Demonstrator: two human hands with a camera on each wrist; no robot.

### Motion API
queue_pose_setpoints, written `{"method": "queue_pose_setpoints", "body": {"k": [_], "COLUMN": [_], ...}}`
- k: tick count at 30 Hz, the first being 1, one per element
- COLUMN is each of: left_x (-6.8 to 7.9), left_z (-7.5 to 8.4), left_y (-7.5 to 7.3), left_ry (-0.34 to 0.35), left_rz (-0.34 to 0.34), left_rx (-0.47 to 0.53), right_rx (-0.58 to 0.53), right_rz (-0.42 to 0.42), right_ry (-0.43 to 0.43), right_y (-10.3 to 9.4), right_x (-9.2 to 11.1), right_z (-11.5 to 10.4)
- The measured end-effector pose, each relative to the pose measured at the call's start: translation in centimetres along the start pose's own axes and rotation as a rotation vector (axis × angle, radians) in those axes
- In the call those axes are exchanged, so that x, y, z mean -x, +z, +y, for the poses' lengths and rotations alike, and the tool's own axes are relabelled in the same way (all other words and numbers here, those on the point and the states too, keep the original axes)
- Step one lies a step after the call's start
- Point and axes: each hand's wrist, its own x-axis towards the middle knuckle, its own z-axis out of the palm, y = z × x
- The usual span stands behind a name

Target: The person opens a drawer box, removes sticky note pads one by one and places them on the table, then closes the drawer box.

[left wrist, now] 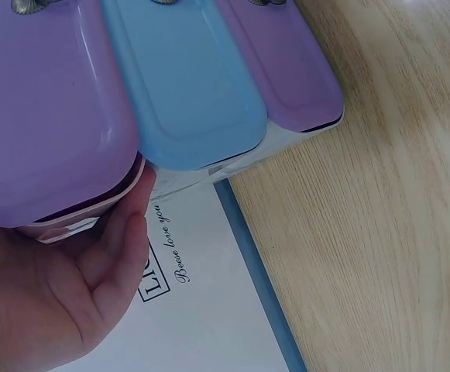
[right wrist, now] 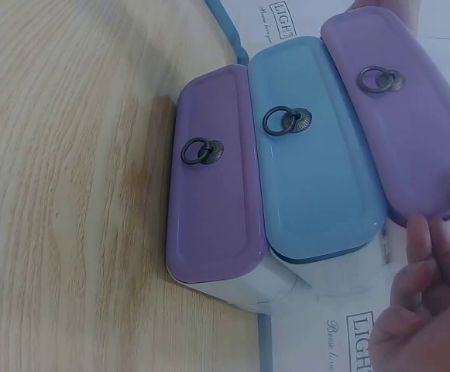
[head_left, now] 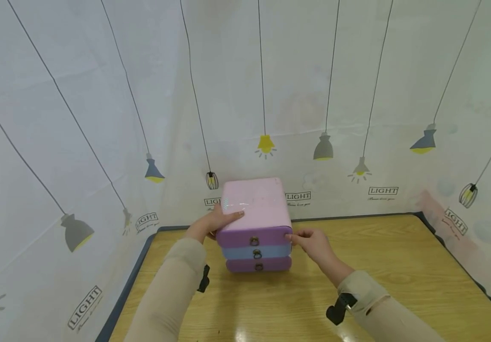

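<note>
And the left hand (head_left: 213,222) has its thumb across the top of a glossy pink-topped three-drawer box (head_left: 256,202), fingers curled against the side! The right hand (head_left: 317,246) closes too, thumb and fingers pinching the right end of the purple rounded top drawer front (head_left: 232,239). Below sit a light-blue front (head_left: 234,253) and another purple one, all on the wood-grain table (head_left: 399,280) near the lamp-printed backdrop (head_left: 228,85).
</note>
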Motion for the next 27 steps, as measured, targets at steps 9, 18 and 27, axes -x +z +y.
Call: {"method": "queue_pose_setpoints", "body": {"k": [9, 18, 27], "left_x": [0.2, 0.2, 0.4], "left_z": [0.2, 0.0, 0.1], "left_y": [-0.1, -0.1, 0.0], "left_ry": [-0.007, 0.009, 0.0], "left_rz": [-0.011, -0.012, -0.011], "left_rx": [0.012, -0.003, 0.01], "right_rx": [0.022, -0.043, 0.484], "right_rz": [0.065, 0.072, -0.108], "right_ry": [0.005, -0.006, -0.417], "right_y": [0.3, 1.7, 5.6], "right_x": [-0.3, 0.2, 2.8], "right_z": [0.1, 0.8, 2.1]}}
